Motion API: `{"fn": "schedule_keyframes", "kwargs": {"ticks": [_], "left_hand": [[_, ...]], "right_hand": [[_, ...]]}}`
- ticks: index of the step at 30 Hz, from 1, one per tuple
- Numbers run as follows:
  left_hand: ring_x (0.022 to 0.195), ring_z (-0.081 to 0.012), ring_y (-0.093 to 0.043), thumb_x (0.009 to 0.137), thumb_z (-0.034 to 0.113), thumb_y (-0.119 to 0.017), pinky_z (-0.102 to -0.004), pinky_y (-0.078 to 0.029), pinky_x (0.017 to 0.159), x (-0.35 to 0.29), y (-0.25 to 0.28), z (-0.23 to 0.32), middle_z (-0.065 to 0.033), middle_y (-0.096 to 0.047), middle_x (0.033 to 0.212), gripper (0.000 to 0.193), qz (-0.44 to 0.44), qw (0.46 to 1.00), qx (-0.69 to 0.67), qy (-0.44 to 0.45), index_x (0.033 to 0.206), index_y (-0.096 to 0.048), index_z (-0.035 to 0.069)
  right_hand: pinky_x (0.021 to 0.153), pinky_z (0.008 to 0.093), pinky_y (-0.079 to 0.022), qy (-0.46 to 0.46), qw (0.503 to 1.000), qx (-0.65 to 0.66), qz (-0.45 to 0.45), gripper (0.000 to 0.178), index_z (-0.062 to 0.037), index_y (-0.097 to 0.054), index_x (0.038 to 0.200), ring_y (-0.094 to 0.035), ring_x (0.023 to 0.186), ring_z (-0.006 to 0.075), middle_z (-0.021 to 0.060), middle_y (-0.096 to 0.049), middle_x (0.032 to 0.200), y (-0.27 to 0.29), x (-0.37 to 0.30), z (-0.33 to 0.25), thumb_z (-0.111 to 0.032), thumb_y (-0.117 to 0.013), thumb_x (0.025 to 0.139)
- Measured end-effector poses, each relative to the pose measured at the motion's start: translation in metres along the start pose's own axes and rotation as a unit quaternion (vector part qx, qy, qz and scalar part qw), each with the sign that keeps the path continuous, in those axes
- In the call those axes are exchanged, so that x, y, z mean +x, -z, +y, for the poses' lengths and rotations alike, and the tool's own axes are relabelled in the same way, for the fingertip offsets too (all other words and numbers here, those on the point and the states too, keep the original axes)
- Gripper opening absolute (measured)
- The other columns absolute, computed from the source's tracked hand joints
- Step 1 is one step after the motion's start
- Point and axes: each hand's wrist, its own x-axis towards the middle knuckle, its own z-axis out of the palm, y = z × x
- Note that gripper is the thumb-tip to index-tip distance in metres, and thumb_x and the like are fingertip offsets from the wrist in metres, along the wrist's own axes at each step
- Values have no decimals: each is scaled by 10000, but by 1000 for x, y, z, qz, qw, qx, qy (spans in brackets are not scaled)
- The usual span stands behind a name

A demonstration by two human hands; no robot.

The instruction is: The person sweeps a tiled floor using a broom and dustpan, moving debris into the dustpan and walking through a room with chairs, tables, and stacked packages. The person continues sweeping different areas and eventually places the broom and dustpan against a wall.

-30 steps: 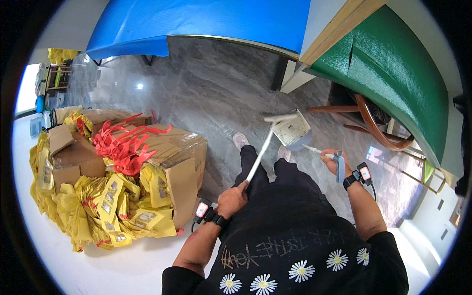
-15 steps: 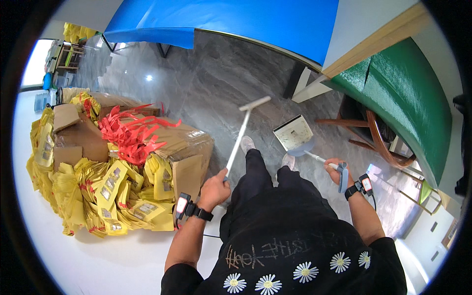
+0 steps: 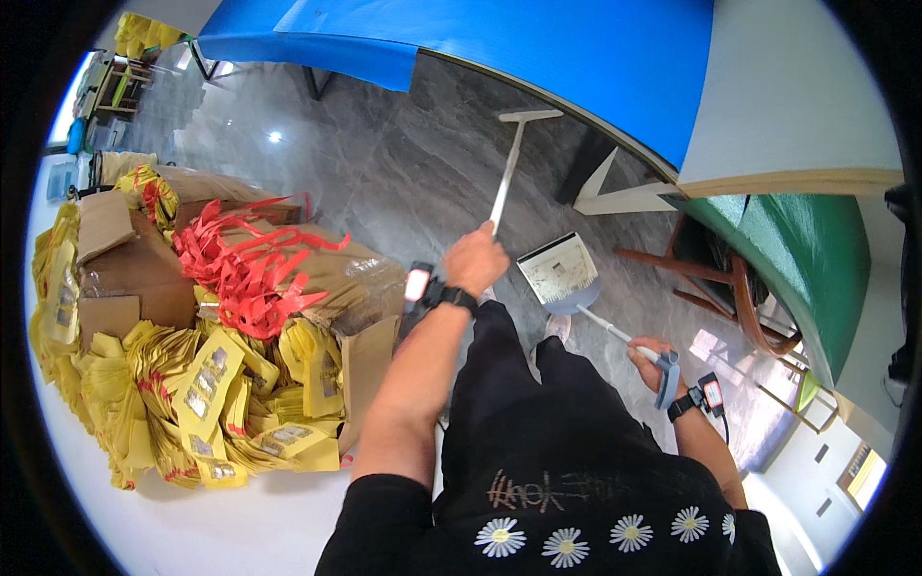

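Observation:
Out in front of me, my left hand (image 3: 476, 259) is closed round the white handle of a broom (image 3: 506, 178). The broom's narrow head rests on the floor or just over it, close to the blue-covered table; I cannot tell whether it touches. My right hand (image 3: 654, 360) grips the grey upper end of a long-handled dustpan (image 3: 560, 273). Its white pan lies in front of my feet with the opening facing forward, and dark specks show inside. The broom head is beyond the pan, apart from it.
At left stand cardboard boxes (image 3: 144, 264) heaped with yellow packets (image 3: 206, 384) and red ribbons (image 3: 250, 269). A blue-covered table (image 3: 567, 58) spans the far side, its white leg (image 3: 624, 197) near the pan. On the right are a wooden chair (image 3: 749, 307) and a green-covered table (image 3: 816, 269).
My left hand has moved forward and right, carrying the broom head farther out toward the blue-covered table. The dustpan stays in my right hand, shifted slightly in the picture as the view turned.

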Motion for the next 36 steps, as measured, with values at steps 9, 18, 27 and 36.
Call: {"fn": "schedule_keyframes", "kwargs": {"ticks": [9, 18, 27, 36], "left_hand": [[863, -351, -690, 834, 120, -564, -467, -515, 692, 60, -69, 0, -150, -704, 849, 239, -27, 994, 105, 22, 1060, -641, 118], [685, -341, -696, 810, 126, -562, -478, -527, 612, -134, 1, -88, -164, -691, 740, 518, -208, 961, 183, 7, 1326, -524, 124], [796, -401, -665, 836, 203, -596, -509, -528, 714, -213, 63, -108, -225, -678, 810, 466, -246, 968, 39, 38, 1302, -588, 181], [754, -389, -674, 841, 213, -593, -505, -530, 669, -203, 22, -61, -206, -688, 811, 390, -164, 976, 131, -61, 1225, -612, 152]], "right_hand": [[820, 383, -527, -29, 999, 20, 15, 191, -45, -702, 971, -676, 899, 332, 173, -697, 951, -12, 16, -23, -144, -697, 808], [832, 367, -509, -122, 991, 59, -7, 200, -67, -695, 1002, -661, 914, 312, 160, -687, 953, -31, 18, -5, -145, -695, 818], [730, 328, -493, -120, 988, 92, -10, 197, -53, -691, 1014, -630, 795, 209, 101, -673, 861, -46, 17, 12, -171, -682, 857], [630, 304, -487, -97, 990, 97, -4, 175, -48, -687, 998, -602, 681, 145, 51, -650, 747, -28, -39, 46, -170, -675, 874]]}}
